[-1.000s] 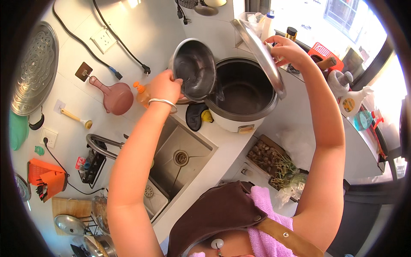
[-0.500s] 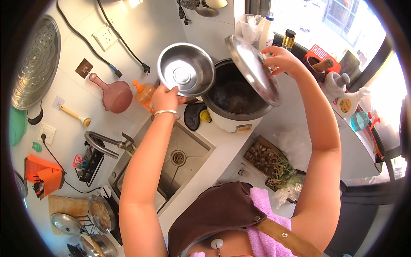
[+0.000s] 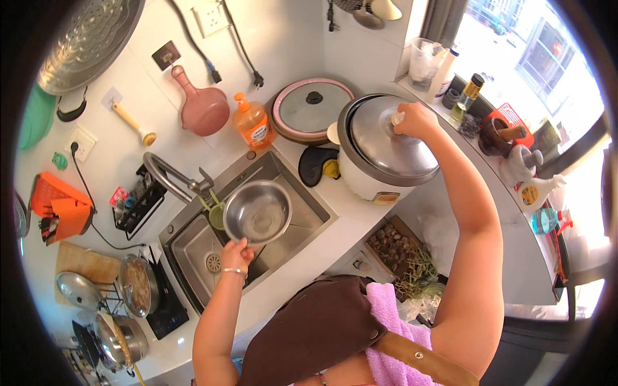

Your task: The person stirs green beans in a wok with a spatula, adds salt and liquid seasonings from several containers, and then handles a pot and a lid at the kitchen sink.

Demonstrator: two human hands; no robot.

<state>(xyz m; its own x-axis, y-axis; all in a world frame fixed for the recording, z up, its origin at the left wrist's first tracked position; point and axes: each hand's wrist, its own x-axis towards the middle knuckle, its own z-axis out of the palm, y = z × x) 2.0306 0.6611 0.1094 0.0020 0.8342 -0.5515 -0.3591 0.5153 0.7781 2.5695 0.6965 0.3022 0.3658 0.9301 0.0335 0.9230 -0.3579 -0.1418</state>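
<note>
My left hand (image 3: 237, 255) grips the near rim of a metal bowl (image 3: 259, 212), holding it over the sink (image 3: 311, 222). The inside of the bowl shows no food. At the right, my right hand (image 3: 415, 122) is closed round the knob of a metal pot lid (image 3: 380, 138). That lid lies slightly askew on a large white rice cooker (image 3: 360, 183), with a dark gap along its left rim. Beside the cooker rests a black and yellow oven mitt (image 3: 315, 166).
A curved faucet (image 3: 164, 177) reaches over the sink's left part. Behind the sink stand an orange soap bottle (image 3: 252, 122) and a round pan with a glass lid (image 3: 311, 109). Bottles and a mortar (image 3: 494, 136) line the windowsill. Below the counter sits a box of garlic (image 3: 391, 248).
The metal bowl has come down and left, from beside the cooker to over the sink. My right hand has lowered the tilted lid onto the rice cooker. The view has shifted.
</note>
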